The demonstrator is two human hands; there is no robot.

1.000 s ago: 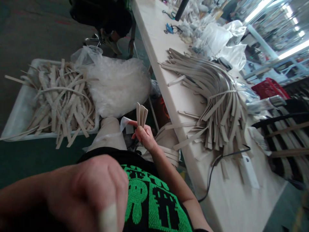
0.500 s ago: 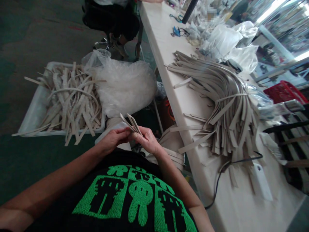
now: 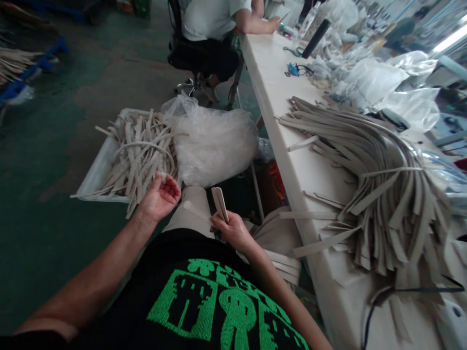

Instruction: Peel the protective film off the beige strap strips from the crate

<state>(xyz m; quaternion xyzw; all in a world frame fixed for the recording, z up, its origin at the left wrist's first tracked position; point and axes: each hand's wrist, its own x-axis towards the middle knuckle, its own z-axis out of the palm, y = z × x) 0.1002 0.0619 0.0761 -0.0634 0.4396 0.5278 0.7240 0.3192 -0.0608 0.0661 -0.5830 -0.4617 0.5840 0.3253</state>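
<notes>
My right hand (image 3: 233,231) grips a few short beige strips (image 3: 220,204), which stick up from the fist in front of my lap. My left hand (image 3: 162,197) is apart from it, raised palm up at the near edge of a white tray (image 3: 95,167). Its fingers are curled, and a small whitish bit shows at the fingertips, too blurred to name. Tangled beige strips (image 3: 140,150) heap over that tray, some hanging past the rim. A large bundle of long beige strips (image 3: 379,180), tied round with one strip, lies on the table to my right.
Beside the tray sits a bulging clear plastic bag (image 3: 219,146). The table (image 3: 270,97) runs along my right, with strip ends overhanging its edge, a black cable (image 3: 375,301), scissors (image 3: 294,51) and plastic bags (image 3: 379,73). A seated person (image 3: 207,24) is at the far end.
My left hand has parted from the right and moved left toward the tray. The strips stay in my right hand. The view has swung left, so the scene sits further right.
</notes>
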